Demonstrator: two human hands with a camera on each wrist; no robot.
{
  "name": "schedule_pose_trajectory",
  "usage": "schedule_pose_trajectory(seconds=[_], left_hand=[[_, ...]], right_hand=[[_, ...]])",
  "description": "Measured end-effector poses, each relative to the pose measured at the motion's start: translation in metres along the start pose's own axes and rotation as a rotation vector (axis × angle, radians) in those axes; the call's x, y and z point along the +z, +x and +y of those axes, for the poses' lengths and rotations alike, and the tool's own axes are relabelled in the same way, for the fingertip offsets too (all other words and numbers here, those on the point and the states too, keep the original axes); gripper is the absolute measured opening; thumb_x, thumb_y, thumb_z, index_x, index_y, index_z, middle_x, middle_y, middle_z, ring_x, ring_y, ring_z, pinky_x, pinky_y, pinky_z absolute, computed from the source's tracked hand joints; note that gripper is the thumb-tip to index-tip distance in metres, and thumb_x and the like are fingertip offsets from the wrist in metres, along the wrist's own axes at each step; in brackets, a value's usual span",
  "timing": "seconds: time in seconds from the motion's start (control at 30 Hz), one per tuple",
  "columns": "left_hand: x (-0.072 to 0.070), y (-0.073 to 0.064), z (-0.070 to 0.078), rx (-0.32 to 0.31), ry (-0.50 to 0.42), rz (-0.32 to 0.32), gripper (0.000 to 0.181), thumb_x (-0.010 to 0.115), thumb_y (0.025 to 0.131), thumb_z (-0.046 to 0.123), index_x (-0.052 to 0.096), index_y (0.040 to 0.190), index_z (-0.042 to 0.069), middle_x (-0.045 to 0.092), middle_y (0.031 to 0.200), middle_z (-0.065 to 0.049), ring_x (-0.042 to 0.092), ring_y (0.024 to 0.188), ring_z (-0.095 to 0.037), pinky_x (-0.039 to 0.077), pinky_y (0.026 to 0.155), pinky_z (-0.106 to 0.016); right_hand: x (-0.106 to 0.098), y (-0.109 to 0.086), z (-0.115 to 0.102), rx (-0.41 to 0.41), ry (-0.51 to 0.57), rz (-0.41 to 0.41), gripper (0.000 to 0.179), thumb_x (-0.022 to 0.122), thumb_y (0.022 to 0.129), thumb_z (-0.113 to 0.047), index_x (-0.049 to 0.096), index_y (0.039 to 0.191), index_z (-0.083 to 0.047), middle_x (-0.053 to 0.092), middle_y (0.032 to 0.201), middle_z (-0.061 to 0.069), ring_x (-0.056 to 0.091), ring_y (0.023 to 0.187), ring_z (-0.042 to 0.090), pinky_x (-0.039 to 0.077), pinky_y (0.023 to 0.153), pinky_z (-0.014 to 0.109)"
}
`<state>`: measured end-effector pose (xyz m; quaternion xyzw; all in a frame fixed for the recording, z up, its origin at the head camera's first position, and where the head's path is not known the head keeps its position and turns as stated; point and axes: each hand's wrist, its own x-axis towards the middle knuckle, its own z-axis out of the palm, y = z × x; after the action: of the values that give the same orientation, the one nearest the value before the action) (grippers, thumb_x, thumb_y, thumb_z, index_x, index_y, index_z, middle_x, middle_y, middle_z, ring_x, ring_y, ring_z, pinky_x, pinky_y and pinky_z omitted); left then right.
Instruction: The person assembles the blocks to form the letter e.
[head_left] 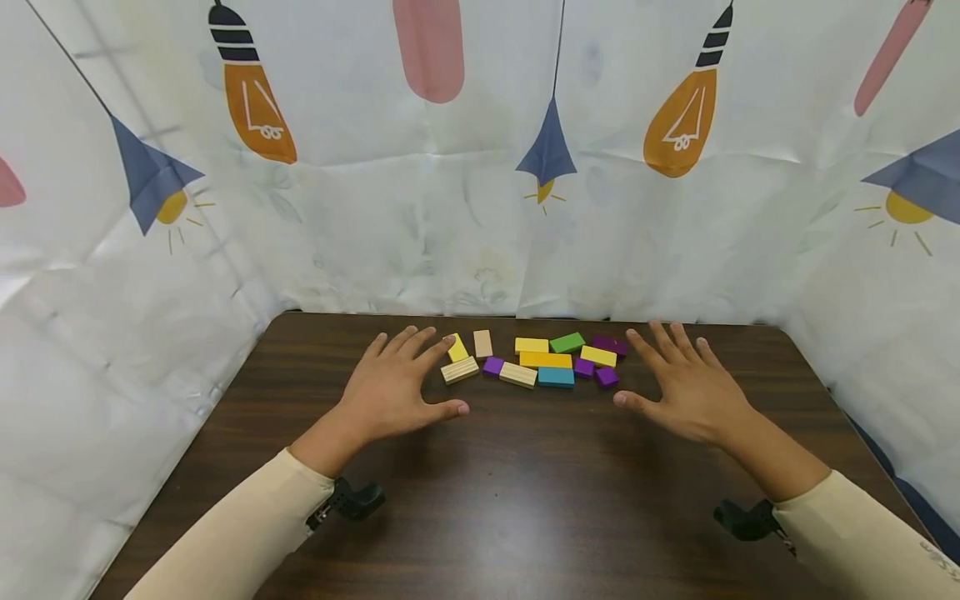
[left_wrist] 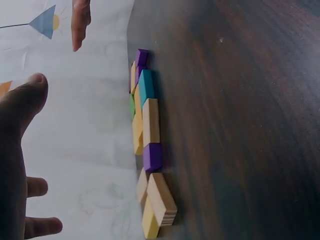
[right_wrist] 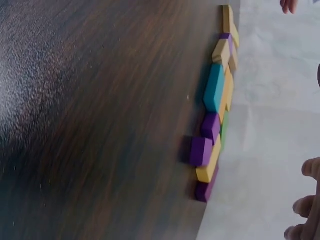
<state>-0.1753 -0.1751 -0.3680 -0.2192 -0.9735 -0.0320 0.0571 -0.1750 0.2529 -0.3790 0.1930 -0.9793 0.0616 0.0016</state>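
My left hand is held above the table with its fingers spread, nearest to a plain wood block and a yellow block. Over on the other side my right hand hovers with spread fingers, close to a dark purple block and a small purple block. Neither hand holds anything. Between them lie several coloured wooden blocks, among them a blue block, an orange block and a green block. In the left wrist view the blue block touches another plain wood block.
The blocks lie in a loose row near the far edge of the dark wood table. Behind it hangs a white curtain printed with lamps and bulbs. A dark wrist device sits at the left cuff, another device at the right.
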Motion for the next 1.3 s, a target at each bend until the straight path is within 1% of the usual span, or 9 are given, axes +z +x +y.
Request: schedule_pose_trajectory(seconds=[0.1, 0.2, 0.33, 0.57, 0.8, 1.03, 1.2, 1.3], left_hand=[[0.007, 0.0, 0.001, 0.032, -0.014, 0.034, 0.103, 0.047, 0.081, 0.09, 0.041, 0.159, 0.022, 0.041, 0.158, -0.01, 0.037, 0.145, -0.035, 0.03, 0.114, -0.061], [0.014, 0.001, 0.005, 0.053, -0.024, 0.033, 0.1, 0.051, 0.083, 0.087, 0.043, 0.158, 0.021, 0.042, 0.157, -0.01, 0.04, 0.143, -0.035, 0.037, 0.11, -0.059], [0.023, -0.001, 0.009, 0.057, -0.033, 0.023, 0.097, 0.056, 0.083, 0.084, 0.045, 0.157, 0.021, 0.044, 0.155, -0.012, 0.042, 0.141, -0.035, 0.038, 0.109, -0.059], [0.033, -0.002, 0.014, 0.077, -0.042, 0.038, 0.094, 0.062, 0.083, 0.079, 0.048, 0.154, 0.019, 0.051, 0.147, -0.012, 0.047, 0.136, -0.033, 0.041, 0.107, -0.056], [0.039, -0.003, 0.018, 0.091, -0.062, 0.035, 0.091, 0.062, 0.084, 0.077, 0.046, 0.156, 0.023, 0.053, 0.143, -0.009, 0.049, 0.133, -0.03, 0.042, 0.105, -0.055], [0.044, -0.005, 0.02, 0.104, -0.066, 0.024, 0.09, 0.062, 0.086, 0.074, 0.047, 0.155, 0.019, 0.053, 0.146, -0.008, 0.049, 0.134, -0.03, 0.044, 0.103, -0.054], [0.047, -0.008, 0.022, 0.108, -0.086, 0.011, 0.086, 0.063, 0.088, 0.071, 0.048, 0.154, 0.018, 0.053, 0.147, -0.009, 0.049, 0.135, -0.03, 0.044, 0.105, -0.055], [0.048, -0.009, 0.024, 0.106, -0.099, -0.002, 0.084, 0.064, 0.089, 0.07, 0.049, 0.154, 0.018, 0.053, 0.147, -0.009, 0.049, 0.136, -0.031, 0.043, 0.106, -0.056]], right_hand=[[0.004, 0.002, -0.002, -0.004, 0.01, 0.002, 0.098, 0.044, 0.095, -0.077, 0.009, 0.166, -0.02, 0.003, 0.17, 0.017, 0.002, 0.154, 0.042, 0.005, 0.119, 0.066], [0.007, 0.005, -0.004, -0.004, 0.012, 0.006, 0.098, 0.044, 0.094, -0.077, 0.013, 0.166, -0.018, 0.008, 0.169, 0.018, 0.007, 0.154, 0.042, 0.007, 0.119, 0.065], [0.011, 0.008, -0.007, -0.011, 0.015, 0.016, 0.098, 0.044, 0.094, -0.078, 0.019, 0.165, -0.016, 0.015, 0.168, 0.02, 0.012, 0.154, 0.042, 0.009, 0.119, 0.065], [0.016, 0.015, -0.014, -0.023, 0.026, 0.048, 0.098, 0.045, 0.093, -0.078, 0.026, 0.164, -0.013, 0.022, 0.166, 0.02, 0.018, 0.152, 0.042, 0.015, 0.12, 0.061], [0.023, 0.023, -0.019, -0.029, 0.06, 0.06, 0.098, 0.046, 0.092, -0.079, 0.033, 0.161, -0.012, 0.028, 0.165, 0.019, 0.022, 0.151, 0.042, 0.022, 0.118, 0.061], [0.033, 0.031, -0.022, -0.051, 0.047, 0.102, 0.094, 0.046, 0.093, -0.078, 0.041, 0.157, -0.009, 0.04, 0.158, 0.018, 0.035, 0.145, 0.041, 0.032, 0.113, 0.063], [0.036, 0.037, -0.026, -0.06, 0.064, 0.106, 0.09, 0.049, 0.094, -0.075, 0.045, 0.155, -0.008, 0.045, 0.155, 0.017, 0.038, 0.143, 0.04, 0.033, 0.112, 0.062], [0.038, 0.042, -0.027, -0.06, 0.065, 0.113, 0.085, 0.053, 0.095, -0.071, 0.049, 0.152, -0.007, 0.048, 0.153, 0.016, 0.041, 0.141, 0.038, 0.035, 0.111, 0.062]])
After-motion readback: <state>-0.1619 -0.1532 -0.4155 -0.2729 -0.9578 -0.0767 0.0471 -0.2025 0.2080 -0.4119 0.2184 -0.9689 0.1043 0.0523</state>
